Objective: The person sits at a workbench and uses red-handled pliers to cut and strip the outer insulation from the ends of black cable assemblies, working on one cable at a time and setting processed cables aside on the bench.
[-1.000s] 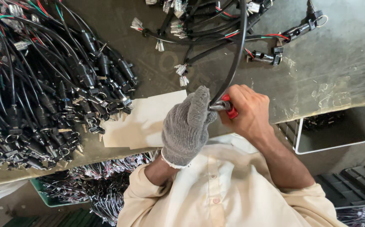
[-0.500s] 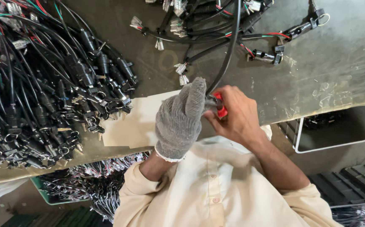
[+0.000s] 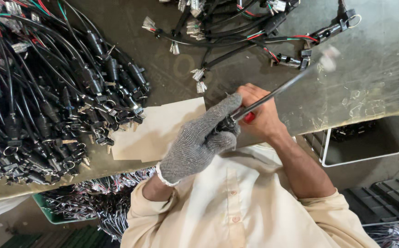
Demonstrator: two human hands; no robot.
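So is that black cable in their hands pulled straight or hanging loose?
Pulled straight. The black cable runs as a taut line from the gloved left hand and bare right hand toward its blurred connector end.

Cable pile point(image 3: 48, 92) left on table point(image 3: 383, 69); cardboard sheet point(image 3: 162, 128) beside it (hands point(image 3: 236, 124) right of sheet).

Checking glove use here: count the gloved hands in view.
1. The grey knitted glove covers the left hand, which grips the black cable at its connector. The right hand beside it is bare. No other hands show.
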